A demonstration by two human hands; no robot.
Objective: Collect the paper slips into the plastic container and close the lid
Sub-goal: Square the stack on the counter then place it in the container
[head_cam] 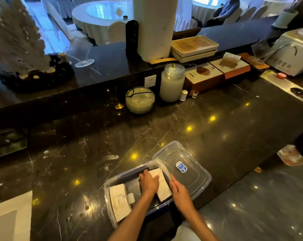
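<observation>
A clear plastic container [110, 211] sits at the near edge of the dark marble counter. Inside it lie two stacks of paper slips: one [119, 202] at the left end, another [162, 186] at the right end. My left hand [148, 183] rests flat on the right stack, pressing it down. My right hand [179, 192] is at the container's right rim, fingers together against the stack's edge. The clear lid [190, 173], with a blue sticker, lies on the counter to the right, overlapping the container's far right corner.
Along the counter's back stand a round glass bowl [140, 100], a frosted jar [172, 84], boxes [204, 77] and a small glass [195, 94]. A white cloth [9, 218] lies at the near left, a plate [291, 154] at the right edge.
</observation>
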